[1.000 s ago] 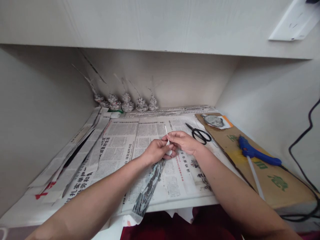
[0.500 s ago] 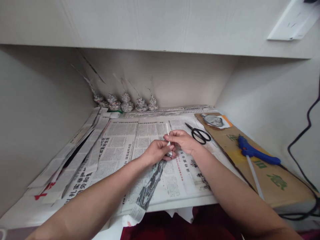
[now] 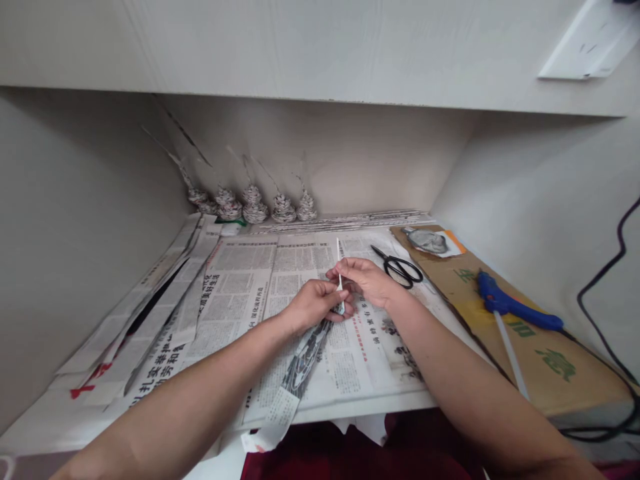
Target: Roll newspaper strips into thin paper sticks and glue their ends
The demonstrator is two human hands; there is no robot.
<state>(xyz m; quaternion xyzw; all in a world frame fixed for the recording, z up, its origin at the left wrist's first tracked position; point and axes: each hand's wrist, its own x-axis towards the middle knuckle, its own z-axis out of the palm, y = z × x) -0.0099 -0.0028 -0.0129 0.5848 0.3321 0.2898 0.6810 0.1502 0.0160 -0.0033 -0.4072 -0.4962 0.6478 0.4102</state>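
Observation:
A newspaper strip [image 3: 299,373] runs from between my hands down to the table's front edge, its upper end twisted into a thin pointed roll [image 3: 340,252]. My left hand [image 3: 316,303] is closed on the strip, thumb and fingers pinching it where the roll widens. Just above, my right hand [image 3: 364,280] pinches the narrow rolled part with thumb and forefinger. Some of its other fingers curl behind the paper and are partly hidden. Both hands are over newspaper sheets [image 3: 240,280] spread on the table.
Black scissors [image 3: 403,272] lie right of my right hand. A blue glue gun [image 3: 515,305] rests on cardboard [image 3: 530,353]. Newspaper strips [image 3: 150,313] are stacked at left. Behind stand several woven paper gourds [image 3: 255,207] and thin paper rods [image 3: 345,221].
The rolled tip shows longer above my right fingers and has shifted slightly right. The strip's lower end has swung a little and lies flatter. Both hands have barely moved.

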